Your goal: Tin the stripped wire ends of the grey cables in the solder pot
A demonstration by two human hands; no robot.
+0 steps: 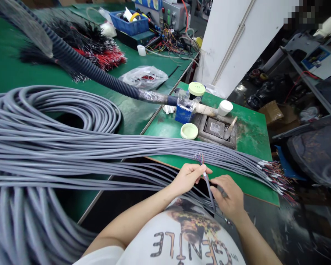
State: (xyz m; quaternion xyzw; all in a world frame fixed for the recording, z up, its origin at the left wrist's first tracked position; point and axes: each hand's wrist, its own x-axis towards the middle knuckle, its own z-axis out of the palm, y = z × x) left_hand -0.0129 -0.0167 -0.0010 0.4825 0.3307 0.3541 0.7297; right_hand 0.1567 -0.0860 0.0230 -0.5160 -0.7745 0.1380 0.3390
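Note:
My left hand pinches the stripped end of one grey cable, whose coloured inner wires fan out above my fingers. My right hand is curled around the same cable a little lower, just below the left hand. Both hands sit at the near edge of a small green table. A thick bundle of grey cables stretches across in front of me, its stripped ends reaching past the table's right corner.
A coil of grey cable fills the left. A corrugated blue hose ends over a metal solder pot. Round it stand a blue box, lidded jars and a white cup. Clutter crowds the floor at the right.

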